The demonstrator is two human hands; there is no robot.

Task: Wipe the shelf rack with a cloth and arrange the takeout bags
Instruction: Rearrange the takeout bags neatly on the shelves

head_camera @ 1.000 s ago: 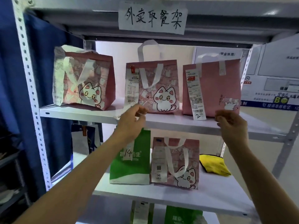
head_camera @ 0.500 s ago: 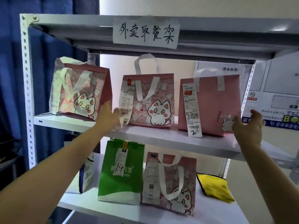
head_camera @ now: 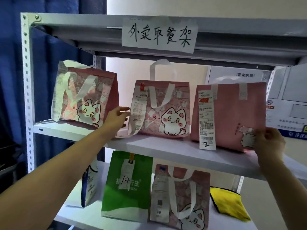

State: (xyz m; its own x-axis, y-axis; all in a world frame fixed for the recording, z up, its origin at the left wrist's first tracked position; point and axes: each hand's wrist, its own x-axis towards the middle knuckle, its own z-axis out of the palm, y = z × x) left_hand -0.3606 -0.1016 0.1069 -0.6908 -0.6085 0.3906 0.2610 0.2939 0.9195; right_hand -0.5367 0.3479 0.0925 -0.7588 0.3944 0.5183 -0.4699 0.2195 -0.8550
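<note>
While the left hand (head_camera: 117, 119) reaches spread-fingered and empty between two cat-printed pink fabric bags (head_camera: 163, 110), the right hand (head_camera: 268, 143) pinches the plain pink fabric bag (head_camera: 232, 113) at the white metal shelf's (head_camera: 166, 151) right edge.

Upper shelf (head_camera: 166, 151), white: 3 pink bags, left (head_camera: 86, 95) & mid (head_camera: 164, 108) w/ white cat print, right one (head_camera: 232, 113) plain pink. Lower frame: green bag (head_camera: 127, 186) w/ white lettering, yellow cloth (head_camera: 229, 203) lower right.

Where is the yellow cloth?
The yellow cloth lies on the lower shelf at the right, just right of the pink cat bag, below the right hand.
</note>
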